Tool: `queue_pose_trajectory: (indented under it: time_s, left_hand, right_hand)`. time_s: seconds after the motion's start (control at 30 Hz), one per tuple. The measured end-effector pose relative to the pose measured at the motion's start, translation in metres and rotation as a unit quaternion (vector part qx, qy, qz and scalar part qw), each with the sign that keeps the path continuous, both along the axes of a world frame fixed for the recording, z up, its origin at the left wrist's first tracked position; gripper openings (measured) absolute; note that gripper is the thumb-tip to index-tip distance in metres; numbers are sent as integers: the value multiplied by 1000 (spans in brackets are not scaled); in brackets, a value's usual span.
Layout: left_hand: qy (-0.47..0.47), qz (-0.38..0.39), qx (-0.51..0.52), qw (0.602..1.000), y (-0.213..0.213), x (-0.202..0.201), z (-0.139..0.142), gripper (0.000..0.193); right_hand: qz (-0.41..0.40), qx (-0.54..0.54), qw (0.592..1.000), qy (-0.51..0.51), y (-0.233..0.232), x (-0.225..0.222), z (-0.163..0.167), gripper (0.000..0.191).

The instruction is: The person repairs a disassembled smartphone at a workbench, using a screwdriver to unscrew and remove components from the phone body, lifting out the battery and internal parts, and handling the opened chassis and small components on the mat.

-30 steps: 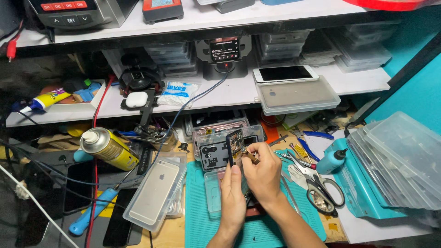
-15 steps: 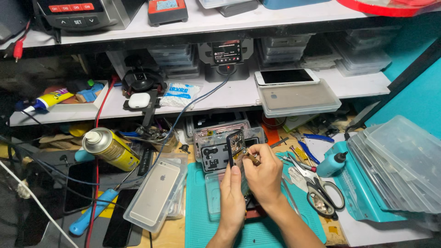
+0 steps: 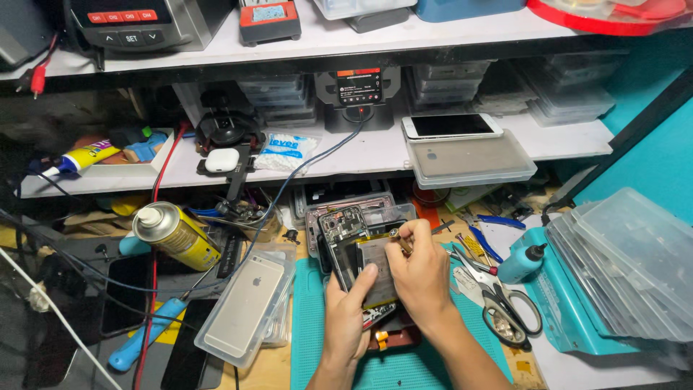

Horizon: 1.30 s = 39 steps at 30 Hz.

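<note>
The opened smartphone [image 3: 359, 260] sits at the middle of the worktop [image 3: 263, 368], above a teal silicone mat [image 3: 307, 339]. It is a dark, flat rectangle with its back off, showing a crowded board at the far end and a dull grey battery slab in the middle. Its long axis runs near to far, leaning slightly left at the far end.

The left hand [image 3: 349, 314] cradles the phone from the near side, its grip closed round the body with the thumb pressed on the battery. The right hand [image 3: 420, 278] rests over the phone's right edge, its grip pinching a small brass-coloured tool [image 3: 399, 240] whose tip meets the far right corner.

Just right lie scissors [image 3: 505, 307] with black loops and a teal squeeze bottle [image 3: 521, 262]. To the left, a silver phone [image 3: 244, 307] lies in a clear plastic tray, and farther left a yellow spray can [image 3: 175, 235] lies tilted. Clear stacked lids [image 3: 628, 267] fill the right side.
</note>
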<state>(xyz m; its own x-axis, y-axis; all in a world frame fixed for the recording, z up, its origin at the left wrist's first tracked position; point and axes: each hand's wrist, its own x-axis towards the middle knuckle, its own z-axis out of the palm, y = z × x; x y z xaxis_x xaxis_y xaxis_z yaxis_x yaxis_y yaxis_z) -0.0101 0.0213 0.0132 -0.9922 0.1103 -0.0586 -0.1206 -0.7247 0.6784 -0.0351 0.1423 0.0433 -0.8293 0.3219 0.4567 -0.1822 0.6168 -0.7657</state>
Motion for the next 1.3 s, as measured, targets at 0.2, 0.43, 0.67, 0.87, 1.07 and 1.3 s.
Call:
queue_pose_trajectory:
  time_s: [0.2, 0.43, 0.67, 0.87, 1.07, 1.3]
  left_hand:
    - [-19, 6, -1, 1000, -10, -9, -3, 43]
    - [-34, 34, 11, 999, -19, -14, -9, 42]
    - [-44, 93, 55, 993, -52, -13, 1, 40]
    - [-33, 188, 29, 981, -110, 0, 19, 48]
    - [-16, 252, 1, 968, -145, 24, 29, 54]
    - [-43, 233, 34, 971, -144, 29, 23, 55]
  right_hand:
    - [138, -189, 972, -13, 7, -14, -17, 12]
    - [228, -334, 897, -179, 25, -18, -30, 24]
    - [265, -323, 883, -213, 21, -18, -26, 18]
    - [278, -307, 884, -218, -16, -27, -22, 18]
    - [340, -170, 905, -190, -87, -50, -39, 19]
    - [381, -205, 834, -343, -137, -61, -48, 26]
